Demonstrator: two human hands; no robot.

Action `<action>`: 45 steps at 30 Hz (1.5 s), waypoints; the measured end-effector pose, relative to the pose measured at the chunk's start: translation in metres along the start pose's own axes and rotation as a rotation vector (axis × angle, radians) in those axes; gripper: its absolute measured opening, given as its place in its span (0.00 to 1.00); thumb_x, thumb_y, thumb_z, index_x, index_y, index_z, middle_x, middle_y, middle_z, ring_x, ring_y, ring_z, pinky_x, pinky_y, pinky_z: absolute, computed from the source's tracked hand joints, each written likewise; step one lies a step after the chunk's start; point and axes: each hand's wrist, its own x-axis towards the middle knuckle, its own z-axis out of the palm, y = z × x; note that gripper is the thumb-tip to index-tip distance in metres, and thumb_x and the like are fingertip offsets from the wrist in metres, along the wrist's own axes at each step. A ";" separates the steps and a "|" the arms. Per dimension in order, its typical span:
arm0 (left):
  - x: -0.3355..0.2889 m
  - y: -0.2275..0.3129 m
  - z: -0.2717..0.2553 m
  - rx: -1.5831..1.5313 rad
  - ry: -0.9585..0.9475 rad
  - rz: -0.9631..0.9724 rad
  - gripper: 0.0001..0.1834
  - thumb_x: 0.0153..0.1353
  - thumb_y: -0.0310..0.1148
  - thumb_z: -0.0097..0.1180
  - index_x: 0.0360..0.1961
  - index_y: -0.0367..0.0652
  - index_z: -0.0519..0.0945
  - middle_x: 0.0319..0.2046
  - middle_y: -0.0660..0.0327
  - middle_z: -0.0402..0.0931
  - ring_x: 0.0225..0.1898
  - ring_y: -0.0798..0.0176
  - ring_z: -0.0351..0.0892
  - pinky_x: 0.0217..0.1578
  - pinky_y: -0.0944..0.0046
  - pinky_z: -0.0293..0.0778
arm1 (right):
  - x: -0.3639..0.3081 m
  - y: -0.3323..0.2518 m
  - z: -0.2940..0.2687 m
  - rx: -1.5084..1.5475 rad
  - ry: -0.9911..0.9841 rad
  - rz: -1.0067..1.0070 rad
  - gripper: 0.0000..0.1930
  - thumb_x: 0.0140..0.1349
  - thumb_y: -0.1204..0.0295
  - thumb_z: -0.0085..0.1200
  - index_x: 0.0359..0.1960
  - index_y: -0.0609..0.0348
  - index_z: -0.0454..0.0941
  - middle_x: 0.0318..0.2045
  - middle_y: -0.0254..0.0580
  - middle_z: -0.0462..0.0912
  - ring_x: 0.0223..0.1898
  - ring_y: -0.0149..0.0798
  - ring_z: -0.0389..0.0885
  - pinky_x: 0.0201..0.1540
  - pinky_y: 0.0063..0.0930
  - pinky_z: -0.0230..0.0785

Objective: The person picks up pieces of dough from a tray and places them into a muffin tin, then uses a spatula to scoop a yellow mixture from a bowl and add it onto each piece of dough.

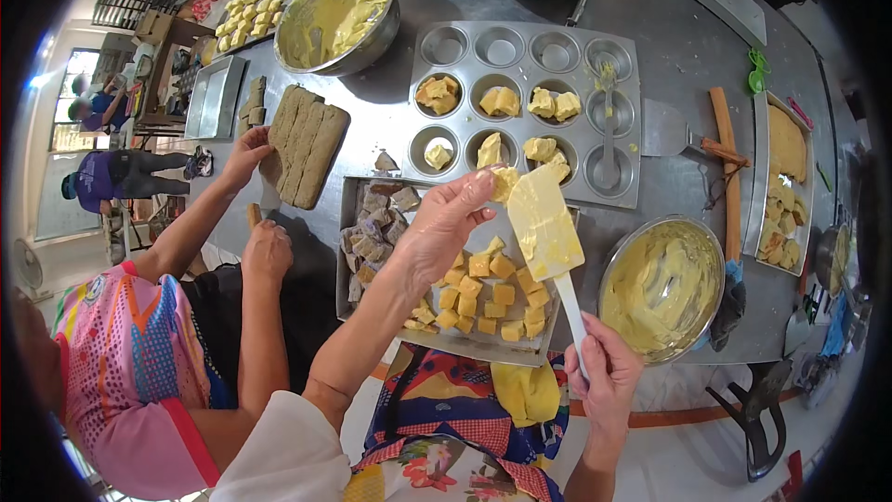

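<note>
My right hand (606, 372) grips the white handle of a spatula (545, 225), its flat blade raised and smeared with yellow cream. Close against that blade, my left hand (444, 223) pinches a cream-coated cake piece (504, 183) between thumb and fingers. Both are over the near edge of a muffin pan (569, 160), where several cups hold creamy yellow chunks. Under my left forearm sits a metal tray (497, 350) with yellow cake cubes (503, 294) and greyish-purple cubes (370, 240). A steel bowl (662, 288) of yellow cream stands right of the spatula.
At my left, a co-worker's hands (251, 151) are by a scored brown cake slab (305, 144). Farther back stand a cream-smeared bowl (336, 19) and a tray of yellow pieces (265, 2). A second spatula (609, 135) lies across the pan; a wooden stick (727, 167) lies farther right.
</note>
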 end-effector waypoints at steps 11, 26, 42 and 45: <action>0.109 0.090 -0.019 1.752 0.096 0.810 0.19 0.42 0.42 0.67 0.33 0.39 0.83 0.52 0.53 0.66 0.55 0.54 0.63 0.53 0.56 0.61 | -0.005 -0.014 -0.016 -0.077 0.208 -0.051 0.14 0.65 0.76 0.44 0.51 0.66 0.73 0.18 0.38 0.74 0.12 0.20 0.59 0.14 0.13 0.48; 0.079 0.090 0.012 1.689 0.025 1.058 0.21 0.42 0.37 0.68 0.40 0.44 0.81 0.46 0.56 0.69 0.49 0.54 0.67 0.48 0.57 0.66 | -0.025 -0.026 -0.038 -0.149 0.585 -0.095 0.15 0.65 0.72 0.44 0.50 0.66 0.73 0.15 0.34 0.70 0.11 0.17 0.55 0.13 0.10 0.44; 0.047 -0.026 0.018 1.962 -0.569 0.924 0.23 0.44 0.25 0.57 0.46 0.50 0.78 0.58 0.62 0.59 0.56 0.57 0.61 0.54 0.58 0.62 | -0.047 -0.045 -0.080 -0.510 0.452 0.349 0.15 0.65 0.75 0.44 0.52 0.63 0.73 0.18 0.30 0.71 0.14 0.16 0.58 0.16 0.12 0.49; 0.049 -0.025 0.018 1.988 -0.566 0.930 0.24 0.41 0.27 0.61 0.45 0.46 0.78 0.58 0.62 0.60 0.57 0.57 0.61 0.54 0.58 0.63 | -0.040 -0.039 -0.087 -0.534 0.413 0.296 0.15 0.65 0.76 0.44 0.52 0.64 0.73 0.18 0.31 0.71 0.16 0.17 0.60 0.18 0.13 0.52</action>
